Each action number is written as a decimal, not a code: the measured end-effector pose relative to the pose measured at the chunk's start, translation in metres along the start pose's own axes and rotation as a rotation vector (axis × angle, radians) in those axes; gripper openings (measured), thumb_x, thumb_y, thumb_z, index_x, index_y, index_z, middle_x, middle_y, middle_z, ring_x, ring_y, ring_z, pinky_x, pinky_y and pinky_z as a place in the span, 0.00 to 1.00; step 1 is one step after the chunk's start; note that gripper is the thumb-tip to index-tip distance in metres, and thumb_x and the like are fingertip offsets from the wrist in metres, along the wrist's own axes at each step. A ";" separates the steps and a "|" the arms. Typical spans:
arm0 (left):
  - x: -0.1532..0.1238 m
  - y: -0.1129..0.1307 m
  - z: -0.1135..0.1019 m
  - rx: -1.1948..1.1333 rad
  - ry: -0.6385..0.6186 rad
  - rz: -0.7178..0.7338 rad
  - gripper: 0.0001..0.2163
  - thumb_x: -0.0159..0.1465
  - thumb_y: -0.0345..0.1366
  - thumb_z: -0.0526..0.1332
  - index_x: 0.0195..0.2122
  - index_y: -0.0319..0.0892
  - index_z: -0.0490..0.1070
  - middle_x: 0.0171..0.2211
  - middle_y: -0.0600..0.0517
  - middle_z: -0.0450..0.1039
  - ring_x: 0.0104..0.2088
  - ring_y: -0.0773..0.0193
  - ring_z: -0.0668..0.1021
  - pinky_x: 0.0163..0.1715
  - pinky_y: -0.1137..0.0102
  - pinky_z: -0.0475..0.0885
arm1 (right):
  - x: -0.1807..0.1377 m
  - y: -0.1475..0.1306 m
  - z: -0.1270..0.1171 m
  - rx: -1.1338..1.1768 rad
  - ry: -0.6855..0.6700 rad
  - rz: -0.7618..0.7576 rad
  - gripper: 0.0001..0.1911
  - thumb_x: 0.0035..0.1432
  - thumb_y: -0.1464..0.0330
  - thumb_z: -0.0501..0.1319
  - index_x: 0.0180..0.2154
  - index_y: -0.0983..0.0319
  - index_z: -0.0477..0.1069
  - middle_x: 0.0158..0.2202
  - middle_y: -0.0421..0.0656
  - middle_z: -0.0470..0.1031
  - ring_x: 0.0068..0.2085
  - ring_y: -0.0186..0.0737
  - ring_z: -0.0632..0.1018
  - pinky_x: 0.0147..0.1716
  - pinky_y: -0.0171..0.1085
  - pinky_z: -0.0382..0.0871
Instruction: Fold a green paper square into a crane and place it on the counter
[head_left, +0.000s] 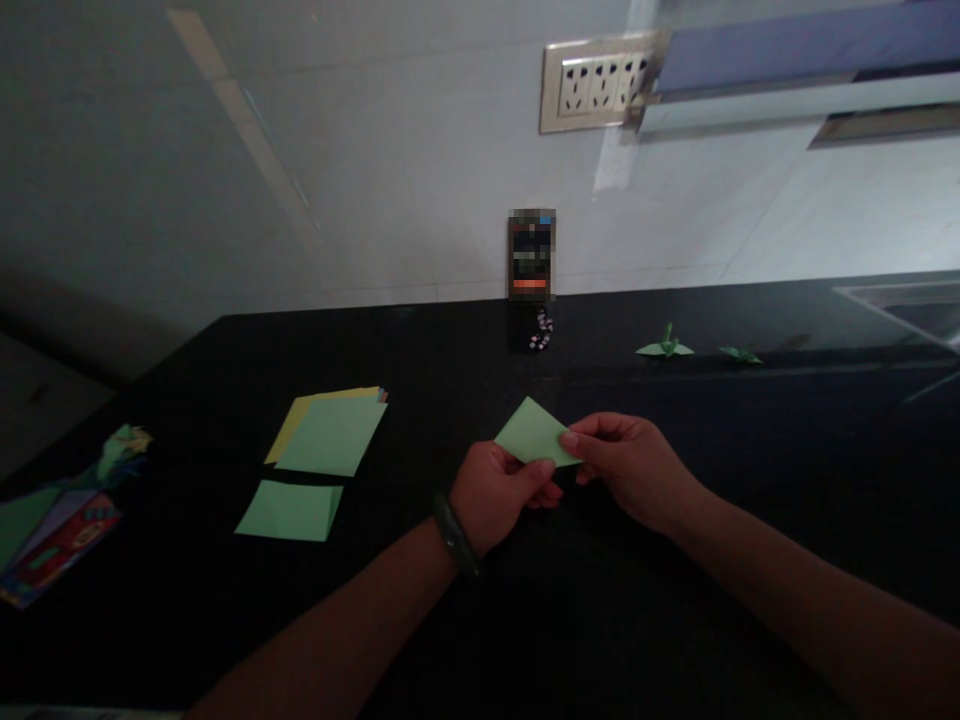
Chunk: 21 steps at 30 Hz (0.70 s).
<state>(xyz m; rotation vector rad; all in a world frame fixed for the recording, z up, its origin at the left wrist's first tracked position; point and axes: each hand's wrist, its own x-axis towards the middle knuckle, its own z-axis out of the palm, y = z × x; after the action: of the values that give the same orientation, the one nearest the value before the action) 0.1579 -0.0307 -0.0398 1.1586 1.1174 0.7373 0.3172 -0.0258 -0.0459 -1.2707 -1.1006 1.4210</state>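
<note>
A folded piece of light green paper [531, 432] is held above the black counter between both hands, one corner pointing away from me. My left hand [504, 488] pinches its near left edge, thumb on top; a dark bangle [455, 537] circles that wrist. At the paper's right corner, my right hand [626, 462] grips with thumb and fingers. To the left lie a stack of green and yellow paper sheets [331, 435] and, nearer me, a separate folded green sheet [289, 511].
Two folded green paper figures [666, 346] [741, 355] rest toward the back right. A phone-like device [532, 255], its screen blurred, leans on the wall with a beaded strap [541, 332]. Colourful papers [64, 545] lie far left. A socket panel [592, 85] is on the wall.
</note>
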 end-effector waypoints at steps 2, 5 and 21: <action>0.000 -0.001 0.000 -0.032 -0.011 -0.002 0.07 0.54 0.33 0.61 0.22 0.36 0.73 0.20 0.50 0.75 0.21 0.68 0.75 0.24 0.73 0.68 | 0.000 -0.002 0.000 -0.005 0.002 -0.002 0.11 0.40 0.64 0.68 0.23 0.64 0.72 0.21 0.38 0.71 0.20 0.28 0.69 0.19 0.30 0.64; 0.001 -0.002 -0.001 -0.048 -0.019 -0.020 0.07 0.54 0.35 0.62 0.26 0.36 0.73 0.22 0.49 0.76 0.22 0.67 0.76 0.24 0.73 0.68 | 0.000 -0.006 -0.001 -0.030 0.009 -0.011 0.10 0.39 0.64 0.68 0.22 0.64 0.72 0.21 0.38 0.70 0.19 0.27 0.68 0.18 0.30 0.64; -0.001 -0.005 0.002 0.006 0.079 0.204 0.07 0.54 0.37 0.61 0.27 0.38 0.73 0.19 0.53 0.73 0.21 0.67 0.74 0.24 0.73 0.70 | -0.008 0.005 0.010 0.117 -0.166 0.060 0.12 0.41 0.65 0.68 0.24 0.65 0.67 0.20 0.38 0.71 0.20 0.29 0.69 0.18 0.30 0.62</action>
<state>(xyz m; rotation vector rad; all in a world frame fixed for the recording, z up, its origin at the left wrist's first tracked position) 0.1596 -0.0335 -0.0443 1.2696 1.0773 0.9446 0.3070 -0.0351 -0.0483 -1.1266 -1.0790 1.6358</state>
